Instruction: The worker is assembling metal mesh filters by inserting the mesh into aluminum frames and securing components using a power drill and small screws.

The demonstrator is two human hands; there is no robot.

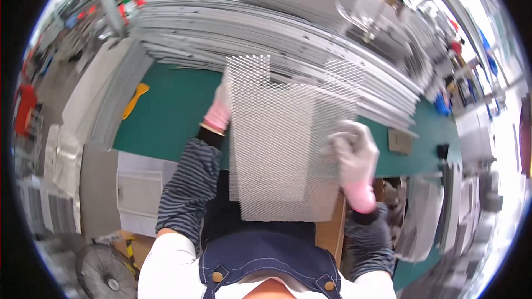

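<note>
Green bench [166, 105], metal strips [221, 25] stacked along its far side. Overlapping mesh sheets [271, 149] are up over its near edge, not set down. Left hand [223, 97], fingers hidden, and blurred, curled right hand [356, 152] flank them; I cannot tell either grip.

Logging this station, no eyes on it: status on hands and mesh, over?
Left hand partly hidden behind mesh, left edge. Right hand at its right side, blurred, contact unclear. Long metal strips piled on bench beyond.
</note>
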